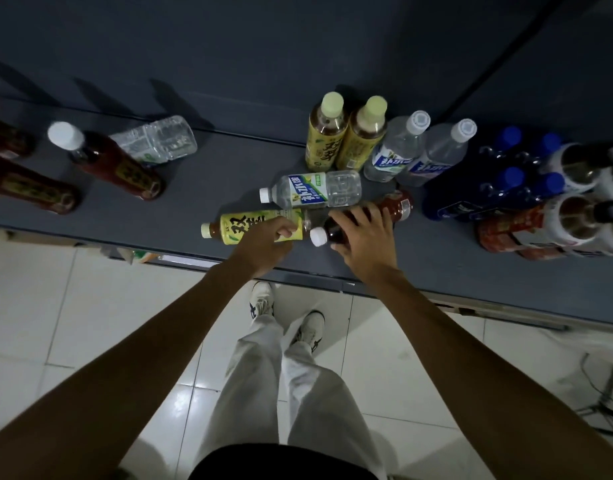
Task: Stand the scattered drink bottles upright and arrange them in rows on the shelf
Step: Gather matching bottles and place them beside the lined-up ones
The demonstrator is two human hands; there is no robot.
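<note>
Item one, as I log it from my remote station: dark grey flat shelf, stock partly sorted. Item two: yellow-labelled plastic tea bottle with a pale cap, lying on its side near the front edge, long axis running left to right, cap pointing left. My left hand has its fingers curled round the base end of this bottle, gripping it. Item three: dark brown plastic bottle with a white cap, also lying down, axis slanting from the cap at front left to the base at back right, just beside the yellow one. My right hand lies over its middle with fingers spread and bent across the body; I judge it a grasp. Each hand is nearest its own bottle, so both could be tipped up, caps rising from the left. Item four: clear plastic water bottle with a white and green label, on its side just behind the two held ones, cap to the left, untouched. Item five: upright stock at back right, namely two yellow tea bottles, two clear water bottles and dark bottles with blue caps. Item six: further fallen bottles at left, one clear, several dark red, well apart from both hands.
</note>
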